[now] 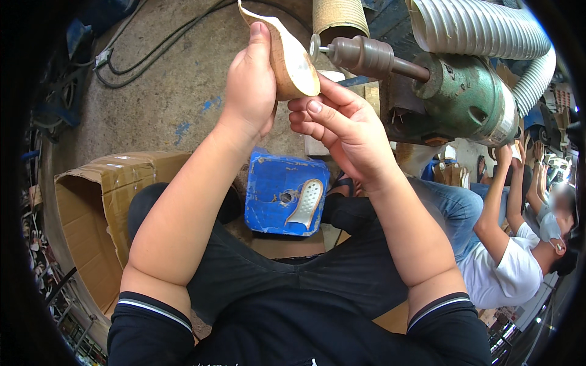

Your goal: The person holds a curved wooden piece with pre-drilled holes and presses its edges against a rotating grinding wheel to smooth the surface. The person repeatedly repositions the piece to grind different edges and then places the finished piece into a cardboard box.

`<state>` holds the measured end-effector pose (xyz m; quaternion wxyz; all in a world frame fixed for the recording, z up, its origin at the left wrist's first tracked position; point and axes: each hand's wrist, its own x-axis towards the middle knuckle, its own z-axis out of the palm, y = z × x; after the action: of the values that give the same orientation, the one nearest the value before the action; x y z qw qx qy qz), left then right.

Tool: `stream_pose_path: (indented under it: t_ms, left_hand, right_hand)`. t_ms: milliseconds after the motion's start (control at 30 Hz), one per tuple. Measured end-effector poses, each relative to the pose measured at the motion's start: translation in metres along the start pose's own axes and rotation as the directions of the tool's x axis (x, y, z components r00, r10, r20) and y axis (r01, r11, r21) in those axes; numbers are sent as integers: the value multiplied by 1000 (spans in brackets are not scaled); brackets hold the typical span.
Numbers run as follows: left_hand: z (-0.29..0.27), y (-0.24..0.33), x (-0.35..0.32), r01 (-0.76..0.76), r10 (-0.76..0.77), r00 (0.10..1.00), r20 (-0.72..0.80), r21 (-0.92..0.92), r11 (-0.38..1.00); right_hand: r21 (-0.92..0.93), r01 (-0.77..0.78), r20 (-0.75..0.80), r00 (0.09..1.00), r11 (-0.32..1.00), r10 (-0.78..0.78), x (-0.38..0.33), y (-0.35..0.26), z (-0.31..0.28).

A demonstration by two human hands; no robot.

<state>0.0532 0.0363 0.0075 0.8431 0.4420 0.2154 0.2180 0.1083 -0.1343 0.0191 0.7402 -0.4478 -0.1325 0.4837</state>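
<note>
left grip (251,85) closed around the curved sole (292,61) at twelve o'clock; right grip (351,131) half-curled by its tip, hold unclear; small wheel (314,47) just beside it, at two o'clock; work seems unfinished, remainder unclear

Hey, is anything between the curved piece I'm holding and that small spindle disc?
Nothing visible stands between the curved piece and the disc; whether they touch, I can't tell. Your right hand is lower in view.

The fingers of my left hand (250,85) are mostly hidden behind the pale curved piece (290,58). The upper edge crops the ribbed hose (482,27); the lower, my black shirt (299,338). Clutter (36,238) at far left is too small to tell.
</note>
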Motion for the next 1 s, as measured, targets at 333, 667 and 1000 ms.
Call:
stream_pose_path:
  t_ms: [333,667,1000]
  left_hand:
    - [0,2,18,-21,21,999,-26,-2,1000]
    - [1,3,25,-21,22,998,-60,27,999]
    - [2,5,29,-46,49,997,-67,49,998]
  right_hand:
    - [50,45,6,999,998,-45,12,5,-2]
    - [45,56,-29,998,997,-55,18,6,-2]
    - [36,80,-10,997,996,-80,25,9,-3]
